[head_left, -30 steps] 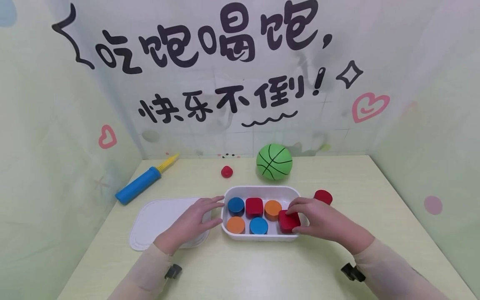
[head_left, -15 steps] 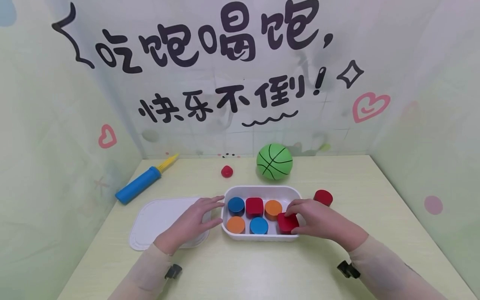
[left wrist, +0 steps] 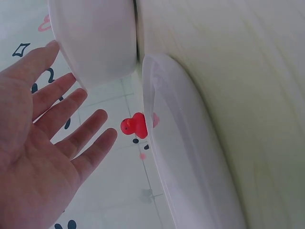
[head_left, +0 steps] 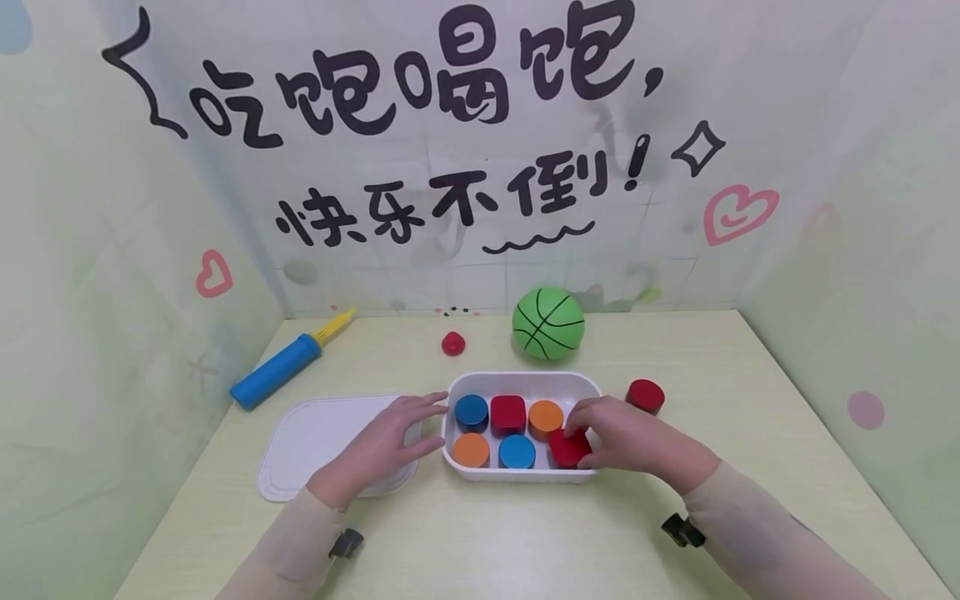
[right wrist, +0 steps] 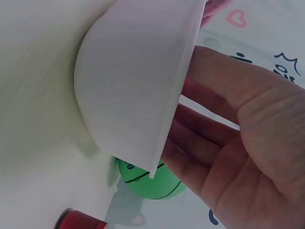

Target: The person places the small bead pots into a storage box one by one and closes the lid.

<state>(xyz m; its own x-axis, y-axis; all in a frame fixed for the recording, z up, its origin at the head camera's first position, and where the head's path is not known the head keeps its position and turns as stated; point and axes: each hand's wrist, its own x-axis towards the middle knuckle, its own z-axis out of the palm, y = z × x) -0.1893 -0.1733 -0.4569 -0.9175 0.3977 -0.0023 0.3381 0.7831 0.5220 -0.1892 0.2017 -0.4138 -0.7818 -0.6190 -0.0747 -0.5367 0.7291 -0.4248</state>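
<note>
My right hand reaches over the right end of a white plastic box and grips a red square block inside it. In the right wrist view the fingers dip behind the box wall, which hides the block. Also in the box are another red square block, two orange round blocks and two blue round blocks. At the box's left end my left hand has its fingers spread and extended, with nothing held; in the left wrist view its palm shows bare.
A white lid lies partly under the left hand. Behind the box are a green ball and a small red toy duck. A red round block stands at the right, a blue hand pump at the back left.
My right hand has shifted slightly left with the red square block, which sits nearer the light blue block and looks turned a little. The left hand has stayed put.
</note>
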